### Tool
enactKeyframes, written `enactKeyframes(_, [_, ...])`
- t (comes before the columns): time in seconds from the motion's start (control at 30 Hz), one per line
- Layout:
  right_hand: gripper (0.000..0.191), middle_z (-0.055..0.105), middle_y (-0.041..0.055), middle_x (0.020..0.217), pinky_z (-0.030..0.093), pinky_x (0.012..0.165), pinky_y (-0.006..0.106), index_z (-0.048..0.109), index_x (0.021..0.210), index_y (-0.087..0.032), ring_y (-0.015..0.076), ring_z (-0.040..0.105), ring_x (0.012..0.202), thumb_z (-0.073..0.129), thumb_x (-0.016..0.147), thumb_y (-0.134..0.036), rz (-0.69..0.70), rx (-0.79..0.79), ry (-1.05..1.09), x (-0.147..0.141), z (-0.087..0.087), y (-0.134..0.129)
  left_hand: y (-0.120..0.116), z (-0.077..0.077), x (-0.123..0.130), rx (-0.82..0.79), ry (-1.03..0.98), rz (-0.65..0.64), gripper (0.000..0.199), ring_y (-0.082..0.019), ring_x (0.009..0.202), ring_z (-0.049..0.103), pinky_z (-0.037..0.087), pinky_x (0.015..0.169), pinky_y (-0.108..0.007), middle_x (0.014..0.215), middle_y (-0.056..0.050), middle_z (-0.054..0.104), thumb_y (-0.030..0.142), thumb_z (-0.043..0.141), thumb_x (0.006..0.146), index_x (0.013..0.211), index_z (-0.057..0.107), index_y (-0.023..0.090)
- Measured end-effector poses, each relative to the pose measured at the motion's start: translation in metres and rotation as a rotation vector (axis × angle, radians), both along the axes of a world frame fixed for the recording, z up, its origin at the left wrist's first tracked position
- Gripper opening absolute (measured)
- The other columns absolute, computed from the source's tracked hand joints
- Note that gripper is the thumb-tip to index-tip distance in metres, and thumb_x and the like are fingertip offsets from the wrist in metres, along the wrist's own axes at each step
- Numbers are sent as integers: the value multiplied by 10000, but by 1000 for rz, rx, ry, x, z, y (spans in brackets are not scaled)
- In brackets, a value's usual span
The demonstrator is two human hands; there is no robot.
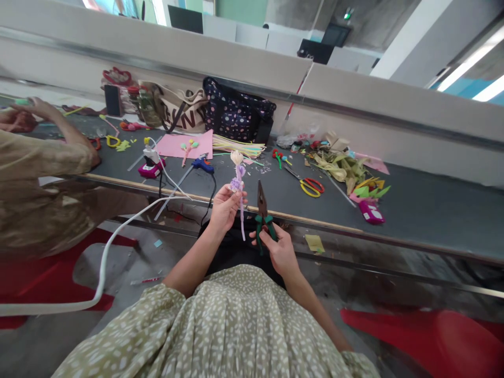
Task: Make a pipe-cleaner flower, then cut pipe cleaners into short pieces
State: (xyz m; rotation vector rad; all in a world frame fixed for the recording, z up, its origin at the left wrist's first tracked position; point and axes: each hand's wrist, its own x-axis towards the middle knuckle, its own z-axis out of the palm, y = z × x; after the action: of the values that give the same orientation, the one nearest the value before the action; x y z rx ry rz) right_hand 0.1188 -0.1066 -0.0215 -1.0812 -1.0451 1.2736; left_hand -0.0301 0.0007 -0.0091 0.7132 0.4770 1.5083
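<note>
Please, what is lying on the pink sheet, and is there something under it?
On the pink sheet lies a small pink-stemmed craft with green and yellow tips. What may lie under the sheet cannot be seen, because the sheet covers it.

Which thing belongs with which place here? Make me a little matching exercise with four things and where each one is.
Things:
1. Pliers
2. Purple flower
3. Dotted bag
4. Glue gun

Places:
A. Standing at the back of the table
B. In the left hand
C. Lying on the table, nearer its front edge
D. In the right hand

Right pairs: 1-D, 2-B, 3-A, 4-C
</note>
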Motion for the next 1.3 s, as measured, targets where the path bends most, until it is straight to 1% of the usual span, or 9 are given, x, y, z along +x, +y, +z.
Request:
enactKeyframes(0.13, [249,658,7,826,572,668,332,682,962,-233,225,703,825,773,757,-342,77,-73,165,-2,3,1,1,-1,-1,14,10,9,273,-100,731,679,570,626,-209,944,-6,713,214,839,651,816,623,200])
enactKeyframes(0.27, [278,657,8,802,592,704,393,689,1003,-239,258,717,861,775,760,-343,170,-131,286,0,7,1,3,1,-2,29,14,15,266,-96,729,671,560,615,-203,948,-4,716,223,843,645,802,628,207])
enactKeyframes(0.37, [294,654,2,738,590,686,397,690,1029,-242,254,725,815,770,767,-349,279,-186,331,3,13,-3,5,1,-3,30,14,15,267,-94,728,666,554,621,-203,948,-6,716,233,843,642,798,629,205])
enactKeyframes(0.5, [402,696,20,736,577,639,364,681,1116,-242,214,709,679,767,760,-409,404,-230,330,1,22,-9,4,1,-3,27,31,9,266,-100,723,656,552,634,-212,919,-12,712,251,841,644,800,630,208])
enactKeyframes(0.6, [404,705,17,738,562,615,327,676,1135,-243,184,686,619,749,779,-420,425,-233,332,-2,24,-11,1,4,-2,28,40,10,267,-103,715,649,552,652,-224,877,-6,705,258,839,646,799,625,213])
enactKeyframes(0.77, [394,712,25,781,492,514,226,657,1181,-235,139,663,578,711,827,-399,466,-256,340,-2,16,-8,-2,7,0,31,5,-13,268,-81,675,630,532,658,-201,795,15,684,228,838,647,778,606,198])
enactKeyframes(0.87, [390,717,25,780,517,522,240,654,1171,-237,154,683,588,712,828,-412,457,-266,349,-3,15,-8,-2,6,0,49,-22,-24,276,-82,704,643,538,695,-203,810,20,690,209,840,649,785,600,195])
enactKeyframes(1.07, [355,732,57,786,571,591,307,643,1120,-188,210,724,671,715,834,-385,447,-253,352,-5,22,-12,-1,5,-1,56,-43,-49,298,-86,679,652,532,652,-198,784,24,689,212,846,655,793,583,178])
enactKeyframes(1.3, [436,729,58,765,546,562,258,629,1204,-174,179,708,624,715,836,-392,472,-249,356,-4,19,-10,-2,6,-3,58,-34,-60,261,-72,648,634,526,627,-187,823,10,712,197,837,664,793,611,174])
